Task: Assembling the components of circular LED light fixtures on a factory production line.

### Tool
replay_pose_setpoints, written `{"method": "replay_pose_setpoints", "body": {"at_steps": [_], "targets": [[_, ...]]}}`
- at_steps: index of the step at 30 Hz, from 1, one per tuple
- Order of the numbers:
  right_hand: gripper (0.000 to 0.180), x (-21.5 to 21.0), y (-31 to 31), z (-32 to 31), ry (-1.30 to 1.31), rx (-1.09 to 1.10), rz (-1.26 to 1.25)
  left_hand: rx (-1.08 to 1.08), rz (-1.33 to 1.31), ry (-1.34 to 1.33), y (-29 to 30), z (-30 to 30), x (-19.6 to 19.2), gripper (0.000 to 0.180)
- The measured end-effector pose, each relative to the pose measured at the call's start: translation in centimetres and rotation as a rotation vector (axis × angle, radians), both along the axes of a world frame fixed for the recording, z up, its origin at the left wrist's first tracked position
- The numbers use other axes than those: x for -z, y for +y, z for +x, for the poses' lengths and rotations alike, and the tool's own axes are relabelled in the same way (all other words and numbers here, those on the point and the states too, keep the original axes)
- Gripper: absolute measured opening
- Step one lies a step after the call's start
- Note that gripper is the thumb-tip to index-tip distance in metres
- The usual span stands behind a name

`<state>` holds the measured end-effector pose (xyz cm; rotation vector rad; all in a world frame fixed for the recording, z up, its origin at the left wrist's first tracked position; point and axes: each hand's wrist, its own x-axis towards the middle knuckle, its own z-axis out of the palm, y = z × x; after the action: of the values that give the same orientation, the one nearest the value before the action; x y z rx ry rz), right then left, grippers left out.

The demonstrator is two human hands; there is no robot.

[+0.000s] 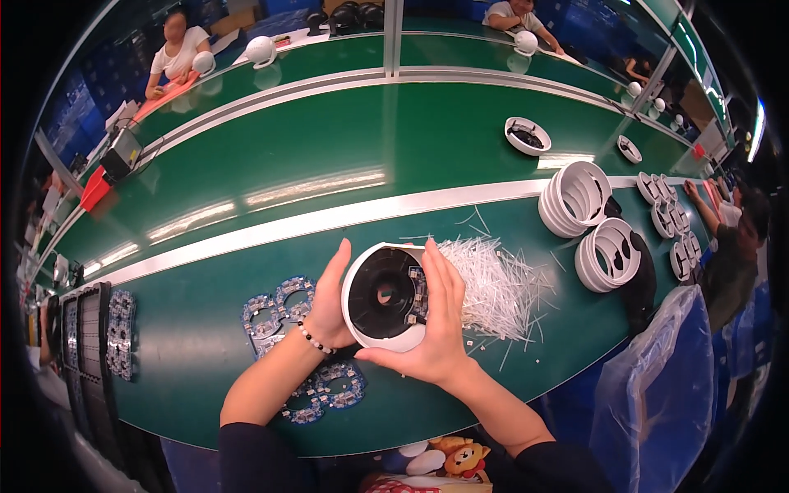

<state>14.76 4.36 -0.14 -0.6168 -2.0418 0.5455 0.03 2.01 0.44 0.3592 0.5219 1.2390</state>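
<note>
- Head view: round white housing [386,297] with black inner disc, held up between both hands above green desk [246,164], just left of heap of clear plastic strips [493,283].
- Left hand [329,304]: fingers curled on left rim, gripping.
- Right hand [440,324]: fingers flat over right edge, closed on housing, covering small circuit part.
- Blue ring boards [275,312] beneath left wrist; stacked white housings [579,197] well right.
- Best kept level, opening up, both grips steady; thumb clear of centre hole.
</note>
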Motion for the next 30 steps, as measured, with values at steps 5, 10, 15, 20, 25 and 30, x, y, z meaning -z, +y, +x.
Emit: {"method": "replay_pose_setpoints", "body": {"at_steps": [5, 10, 15, 20, 25, 30], "targets": [[0.116, 0.3, -0.2, 0.1, -0.054, 0.021, 0.008, 0.029, -0.004, 0.032, -0.3, -0.5, 0.6, 0.072], [0.116, 0.4, 0.5, 0.4, -0.052, 0.005, 0.002, 0.023, -0.030, 0.080, 0.0, -0.8, 1.5, 0.071], [0.116, 0.3, 0.5, -0.1, -0.019, 0.007, -0.004, -0.016, 0.150, -0.037, -0.9, -0.2, 1.3, 0.047], [0.114, 0.7, -0.2, -0.9, -0.017, 0.062, 0.024, -0.089, 0.095, -0.061, -1.3, 0.5, 0.6, 0.052], [0.090, 1.5, -0.8, -0.8, 0.097, -0.027, 0.126, -0.231, 0.035, -0.073, -1.5, 1.0, -0.5, 0.046], [0.026, 0.1, 0.1, 1.0, 0.118, -0.071, 0.331, -0.128, -0.067, 0.063, 0.1, -0.1, -0.7, 0.055]]}}
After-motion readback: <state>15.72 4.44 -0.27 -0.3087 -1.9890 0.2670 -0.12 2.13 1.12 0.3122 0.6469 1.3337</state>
